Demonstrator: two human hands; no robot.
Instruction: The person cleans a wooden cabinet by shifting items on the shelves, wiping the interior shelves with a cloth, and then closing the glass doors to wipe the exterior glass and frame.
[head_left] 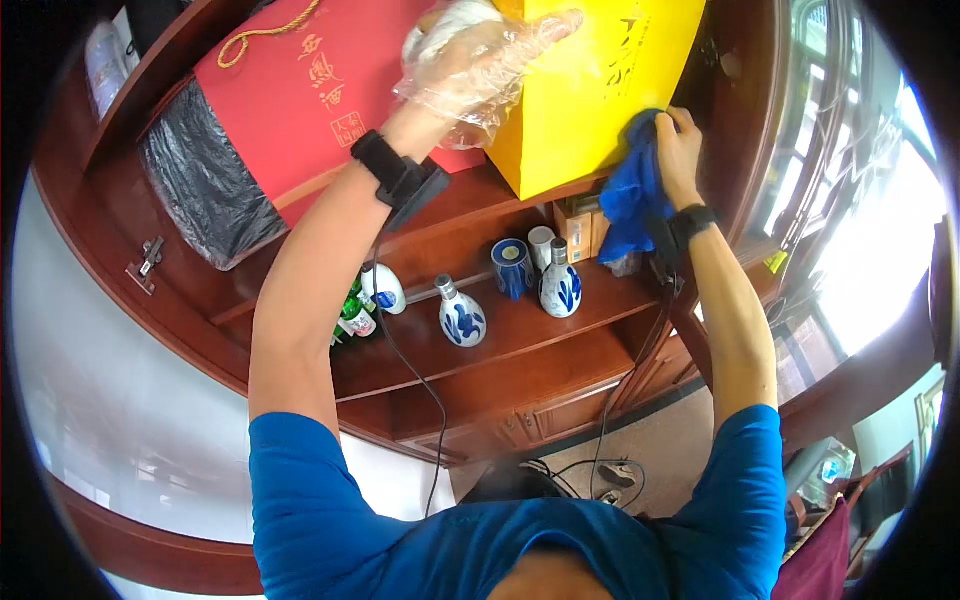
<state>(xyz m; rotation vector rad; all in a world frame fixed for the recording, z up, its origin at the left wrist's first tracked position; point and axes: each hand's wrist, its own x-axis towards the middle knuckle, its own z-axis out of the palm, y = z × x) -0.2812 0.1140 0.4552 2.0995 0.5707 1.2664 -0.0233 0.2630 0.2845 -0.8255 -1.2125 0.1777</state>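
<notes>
In a clear plastic glove, my left hand (465,70) lies against the left edge of a yellow gift bag (590,95). One digit stretches across the bag's front; the other fingers are partly hidden. Something white (450,25) shows beside the glove, its kind unclear. Bare, my right hand (680,150) is closed on a blue cloth (633,195) at the bag's lower right, the cloth hanging down. To the left of the yellow bag leans a red gift bag (300,100) with gold lettering and a gold cord handle.
Below, a wooden shelf (520,335) carries blue-and-white bottles (463,318), a blue canister (512,265), a white cup (541,245), small boxes (578,230) and green bottles (357,318). Black plastic wrapping (210,175) sits at left. Cables (430,385) hang from both wrists.
</notes>
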